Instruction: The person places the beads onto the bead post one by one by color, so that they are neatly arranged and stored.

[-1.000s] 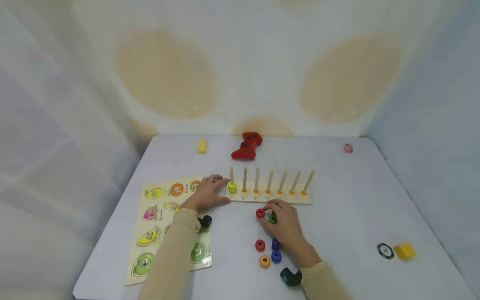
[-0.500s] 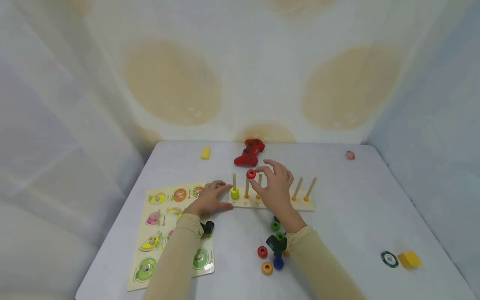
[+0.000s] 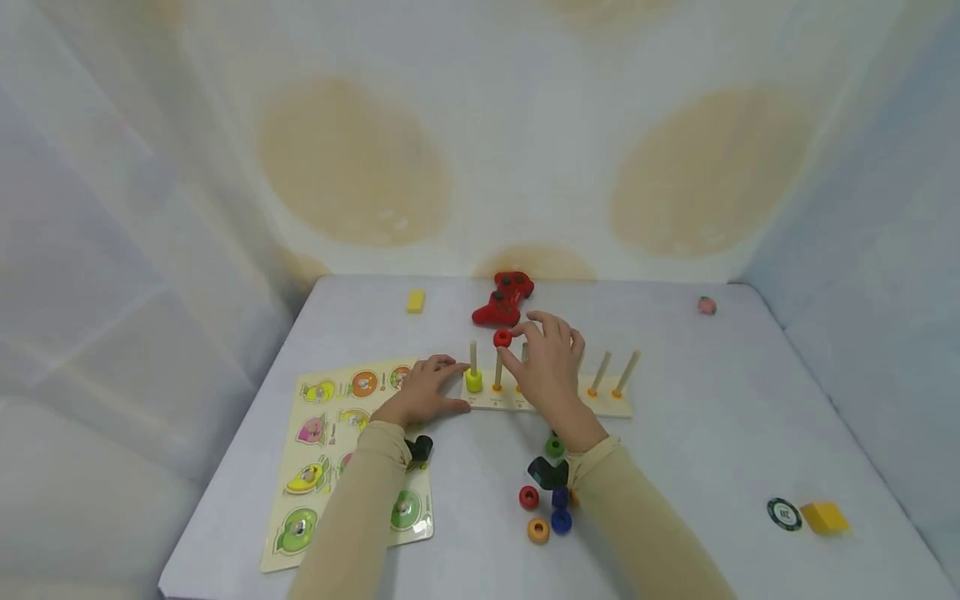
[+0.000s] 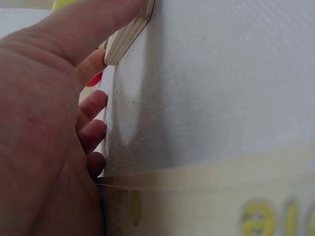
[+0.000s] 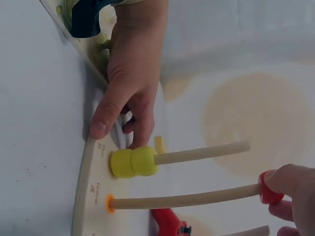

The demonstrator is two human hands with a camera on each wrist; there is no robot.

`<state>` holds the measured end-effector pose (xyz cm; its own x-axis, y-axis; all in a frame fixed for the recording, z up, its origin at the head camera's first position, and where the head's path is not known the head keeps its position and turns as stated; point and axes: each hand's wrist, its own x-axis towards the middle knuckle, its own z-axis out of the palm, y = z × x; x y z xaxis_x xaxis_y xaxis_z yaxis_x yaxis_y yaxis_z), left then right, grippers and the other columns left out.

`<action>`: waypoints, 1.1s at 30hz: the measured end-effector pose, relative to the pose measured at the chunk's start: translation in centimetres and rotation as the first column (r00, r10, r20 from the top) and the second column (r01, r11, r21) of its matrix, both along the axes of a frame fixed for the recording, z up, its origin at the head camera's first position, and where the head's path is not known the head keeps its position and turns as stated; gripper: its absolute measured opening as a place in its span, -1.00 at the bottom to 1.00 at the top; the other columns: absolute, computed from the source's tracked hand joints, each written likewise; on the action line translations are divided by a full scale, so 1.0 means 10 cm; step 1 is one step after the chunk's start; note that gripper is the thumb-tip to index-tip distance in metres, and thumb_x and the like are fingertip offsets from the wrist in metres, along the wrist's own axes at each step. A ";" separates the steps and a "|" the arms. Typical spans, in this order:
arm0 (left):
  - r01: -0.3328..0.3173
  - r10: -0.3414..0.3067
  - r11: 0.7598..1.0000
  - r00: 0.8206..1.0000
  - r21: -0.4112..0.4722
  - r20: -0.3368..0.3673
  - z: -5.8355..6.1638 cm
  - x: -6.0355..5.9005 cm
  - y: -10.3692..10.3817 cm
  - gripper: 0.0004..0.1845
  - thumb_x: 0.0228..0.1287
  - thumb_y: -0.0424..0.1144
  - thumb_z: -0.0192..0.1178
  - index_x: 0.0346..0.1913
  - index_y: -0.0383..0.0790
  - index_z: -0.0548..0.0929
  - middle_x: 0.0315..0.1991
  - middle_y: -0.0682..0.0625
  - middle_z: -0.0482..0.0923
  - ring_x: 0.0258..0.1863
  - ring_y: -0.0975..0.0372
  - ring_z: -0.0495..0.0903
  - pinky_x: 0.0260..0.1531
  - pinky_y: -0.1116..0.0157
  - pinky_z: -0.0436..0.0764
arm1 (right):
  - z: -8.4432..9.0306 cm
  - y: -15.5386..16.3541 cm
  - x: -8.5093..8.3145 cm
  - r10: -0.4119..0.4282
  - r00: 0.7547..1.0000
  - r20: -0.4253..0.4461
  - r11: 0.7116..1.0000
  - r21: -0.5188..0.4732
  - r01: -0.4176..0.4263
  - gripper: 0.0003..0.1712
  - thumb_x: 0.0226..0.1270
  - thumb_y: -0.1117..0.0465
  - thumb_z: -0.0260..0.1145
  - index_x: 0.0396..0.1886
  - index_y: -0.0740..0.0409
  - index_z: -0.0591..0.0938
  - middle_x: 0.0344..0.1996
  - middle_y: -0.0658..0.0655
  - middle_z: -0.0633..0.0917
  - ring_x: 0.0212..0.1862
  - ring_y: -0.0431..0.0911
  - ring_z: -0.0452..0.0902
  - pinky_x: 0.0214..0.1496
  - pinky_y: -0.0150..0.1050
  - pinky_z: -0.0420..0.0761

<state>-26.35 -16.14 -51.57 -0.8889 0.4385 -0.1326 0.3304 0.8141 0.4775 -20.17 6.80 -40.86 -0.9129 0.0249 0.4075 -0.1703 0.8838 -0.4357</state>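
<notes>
Head view: pinching red ring bead (image 3: 502,337) in right hand (image 3: 550,358), at tip of second peg (image 3: 498,372) from left edge of peg rack (image 3: 495,402). Left wrist view: clasping that edge in left hand (image 4: 39,123). Right wrist view: probably light, hard, slick; best held by outer rim.

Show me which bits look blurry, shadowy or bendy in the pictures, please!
Left wrist: the yellow letters on the puzzle board are blurry, and a soft shadow falls on the white table. Right wrist: the peg with the red ring at its tip looks bowed, perhaps from the lens. Head: the printing on the peg board is too tiny to read.
</notes>
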 end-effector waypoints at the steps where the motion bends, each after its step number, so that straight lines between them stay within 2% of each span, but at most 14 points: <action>1: 0.001 -0.001 1.000 1.000 -0.003 -0.004 0.02 -0.01 0.00 -0.17 0.18 0.29 0.38 0.52 0.36 0.33 0.51 0.04 0.20 0.47 -0.07 0.16 0.45 -0.16 0.24 | 0.04 0.00 0.00 -0.005 1.000 0.010 1.000 0.018 0.005 -0.63 0.32 -0.08 0.44 -0.04 0.05 0.69 0.33 0.13 0.52 0.40 0.13 0.31 0.43 0.23 0.19; 6: 0.009 -0.009 1.000 1.000 -0.006 -0.007 0.06 -0.07 -0.01 -0.16 0.18 0.28 0.39 0.52 0.35 0.33 0.52 0.02 0.20 0.48 -0.07 0.16 0.45 -0.17 0.25 | 0.14 -0.02 0.00 -0.022 0.997 0.075 0.999 0.052 0.018 -0.62 0.35 -0.10 0.41 -0.01 0.04 0.70 0.34 0.14 0.51 0.43 0.13 0.28 0.45 0.20 0.16; 11: 0.013 -0.013 1.000 1.000 -0.006 -0.009 0.08 -0.06 0.01 -0.16 0.18 0.28 0.39 0.52 0.33 0.34 0.51 0.01 0.21 0.49 -0.08 0.16 0.46 -0.18 0.24 | 0.14 -0.02 0.01 -0.016 0.994 0.108 0.998 0.065 0.009 -0.62 0.36 -0.07 0.42 0.04 0.01 0.69 0.36 0.14 0.49 0.44 0.12 0.26 0.48 0.22 0.14; 16: 0.033 -0.033 0.999 0.999 -0.009 0.011 0.03 -0.03 0.02 -0.15 0.18 0.30 0.37 0.53 0.34 0.32 0.52 0.01 0.20 0.49 -0.08 0.16 0.46 -0.19 0.23 | 0.13 0.02 0.07 -0.011 0.990 0.140 0.997 0.071 0.001 -0.54 0.36 -0.10 0.41 0.13 0.01 0.68 0.38 0.14 0.48 0.44 0.13 0.26 0.48 0.22 0.13; 19: 0.050 -0.050 0.999 0.999 -0.013 0.000 0.03 -0.06 0.03 -0.14 0.19 0.32 0.35 0.54 0.34 0.30 0.53 0.01 0.19 0.49 -0.08 0.15 0.45 -0.20 0.23 | 0.16 0.12 0.11 -0.004 0.993 0.121 1.000 0.030 0.000 -0.56 0.39 -0.08 0.39 0.15 0.01 0.68 0.38 0.14 0.48 0.44 0.14 0.26 0.47 0.24 0.11; 24: 0.050 -0.050 0.999 0.998 -0.004 -0.046 0.11 -0.15 0.02 -0.15 0.18 0.32 0.35 0.53 0.35 0.31 0.52 0.02 0.19 0.48 -0.08 0.15 0.44 -0.22 0.23 | 0.20 0.45 0.21 0.000 1.000 -0.002 0.994 -0.111 -0.001 -0.70 0.44 0.07 0.35 0.06 0.07 0.69 0.32 0.16 0.54 0.41 0.19 0.29 0.44 0.29 0.06; 28: 0.051 -0.051 0.999 0.999 -0.005 -0.020 0.20 -0.14 -0.02 -0.15 0.19 0.30 0.36 0.54 0.32 0.30 0.53 0.00 0.17 0.50 -0.10 0.13 0.46 -0.23 0.19 | 0.08 0.74 0.40 0.001 0.997 -0.083 0.975 -0.222 -0.019 -0.76 0.41 0.22 0.35 0.00 0.19 0.71 0.22 0.24 0.60 0.34 0.24 0.37 0.40 0.35 0.10; 31: 0.047 -0.047 0.999 0.999 -0.011 -0.006 0.25 -0.13 -0.05 -0.14 0.21 0.29 0.35 0.55 0.30 0.29 0.54 -0.02 0.15 0.51 -0.12 0.11 0.47 -0.23 0.17 | -0.12 0.86 0.59 0.024 0.995 -0.102 0.963 -0.266 -0.050 -0.78 0.38 0.28 0.37 -0.02 0.23 0.72 0.16 0.28 0.64 0.28 0.27 0.44 0.35 0.36 0.20; 33: 0.044 -0.044 0.999 0.999 -0.015 -0.002 0.27 -0.12 -0.07 -0.14 0.22 0.28 0.34 0.55 0.28 0.28 0.54 -0.02 0.15 0.51 -0.13 0.10 0.47 -0.24 0.16 | -0.27 0.88 0.73 0.079 0.993 -0.088 0.957 -0.274 -0.100 -0.78 0.35 0.29 0.39 -0.03 0.22 0.72 0.15 0.27 0.64 0.26 0.26 0.46 0.32 0.34 0.26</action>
<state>-27.56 -16.79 -48.83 -0.8691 0.4753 -0.1371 0.3674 0.8057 0.4646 -12.89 15.56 -43.57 -0.8837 0.0658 0.4633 -0.2850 0.7096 -0.6444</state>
